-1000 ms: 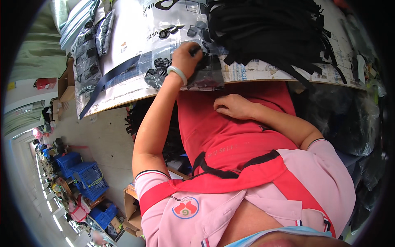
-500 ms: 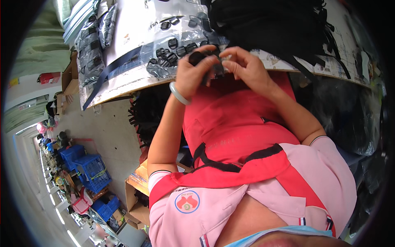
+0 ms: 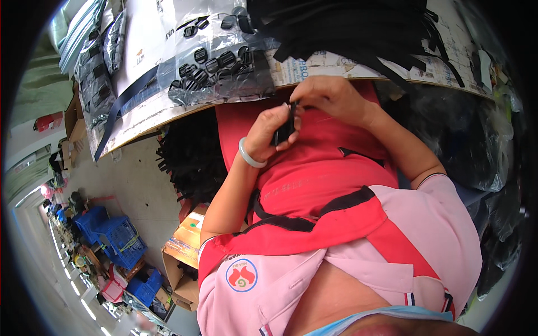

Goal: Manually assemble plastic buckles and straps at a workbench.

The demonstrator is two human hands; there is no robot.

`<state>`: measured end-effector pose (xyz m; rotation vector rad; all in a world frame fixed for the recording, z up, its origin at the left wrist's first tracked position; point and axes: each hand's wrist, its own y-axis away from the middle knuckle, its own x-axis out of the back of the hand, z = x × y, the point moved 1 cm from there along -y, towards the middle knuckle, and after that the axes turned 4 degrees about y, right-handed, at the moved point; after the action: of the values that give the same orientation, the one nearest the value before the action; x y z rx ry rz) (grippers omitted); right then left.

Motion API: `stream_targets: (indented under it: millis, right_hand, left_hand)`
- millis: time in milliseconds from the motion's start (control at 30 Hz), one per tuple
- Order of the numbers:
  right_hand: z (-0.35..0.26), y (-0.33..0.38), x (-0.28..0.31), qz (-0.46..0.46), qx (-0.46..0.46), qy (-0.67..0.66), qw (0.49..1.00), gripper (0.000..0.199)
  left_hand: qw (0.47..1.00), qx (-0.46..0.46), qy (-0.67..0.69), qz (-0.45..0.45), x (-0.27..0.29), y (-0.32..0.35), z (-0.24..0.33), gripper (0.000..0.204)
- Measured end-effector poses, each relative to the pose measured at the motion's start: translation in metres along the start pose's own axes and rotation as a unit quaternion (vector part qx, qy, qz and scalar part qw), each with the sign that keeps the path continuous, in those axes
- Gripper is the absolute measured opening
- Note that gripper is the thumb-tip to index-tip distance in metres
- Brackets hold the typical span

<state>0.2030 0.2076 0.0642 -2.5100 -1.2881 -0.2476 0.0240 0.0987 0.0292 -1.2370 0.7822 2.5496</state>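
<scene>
Just off the table's front edge, before the red apron, my left hand (image 3: 272,127) is closed around a short black strap-like piece (image 3: 284,129). The piece stands roughly upright between thumb and fingers; whether a buckle is on it is hard to tell. My right hand (image 3: 330,99) meets it from the right, thumb and forefinger pinched at its upper end. Its other fingers are curled in. Beyond my left hand, several black plastic buckles (image 3: 212,66) lie on a clear plastic bag (image 3: 255,84) at the table's edge. A pile of black straps (image 3: 347,28) lies farther back, right of the buckles.
Plastic packs of black parts (image 3: 95,75) lie at the table's left, beside a loose dark strap (image 3: 126,101). Under the left side of the table hang black straps (image 3: 193,151). A cardboard box (image 3: 182,274) and blue crates (image 3: 123,241) stand on the floor at left.
Both hands have drawn back from over the table's edge toward my body with the black piece. The left hand has turned, so the piece shows more plainly. The view has shifted slightly.
</scene>
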Motion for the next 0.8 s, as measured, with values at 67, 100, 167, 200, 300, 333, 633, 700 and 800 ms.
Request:
stream_targets:
  millis: [67, 100, 167, 200, 300, 333, 633, 700, 800]
  right_hand:
    - [0.004, 0.005, 0.0, 0.002, 0.065, 0.062, 0.996, 0.022]
    - [0.004, 0.006, 0.0, -0.003, 0.133, 0.12, 0.984, 0.025]
    - [0.004, 0.002, 0.011, -0.005, 0.121, 0.151, 0.981, 0.027]
    - [0.008, -0.005, 0.022, 0.067, 0.112, 0.25, 0.959, 0.027]
    - [0.023, -0.027, 0.054, 0.198, 0.07, 0.516, 0.83, 0.031]
    - [0.037, -0.032, 0.061, 0.206, 0.048, 0.566, 0.797, 0.032]
    - [0.023, -0.034, 0.078, 0.201, 0.156, 0.536, 0.805, 0.016]
    - [-0.023, -0.039, 0.068, 0.208, 0.179, 0.506, 0.818, 0.013]
    - [-0.072, -0.029, 0.032, 0.177, 0.099, 0.361, 0.91, 0.012]
  left_hand:
    - [0.999, 0.036, 0.006, -0.034, 0.002, -0.001, -0.005, 0.031]
    - [0.996, 0.06, 0.0, -0.064, 0.007, -0.001, -0.006, 0.03]
    - [0.996, 0.038, 0.014, -0.081, 0.015, -0.006, -0.007, 0.029]
    - [0.995, 0.017, 0.032, -0.095, 0.016, -0.008, -0.008, 0.027]
    - [0.982, -0.028, 0.139, 0.129, -0.023, -0.011, 0.0, 0.025]
    - [0.982, -0.026, 0.138, 0.128, -0.022, -0.012, -0.002, 0.025]
    - [0.984, -0.107, -0.022, 0.14, -0.011, -0.009, 0.007, 0.022]
    - [0.979, -0.129, -0.027, 0.153, -0.014, -0.007, 0.009, 0.022]
    - [0.949, -0.218, -0.111, 0.2, -0.022, 0.0, 0.015, 0.022]
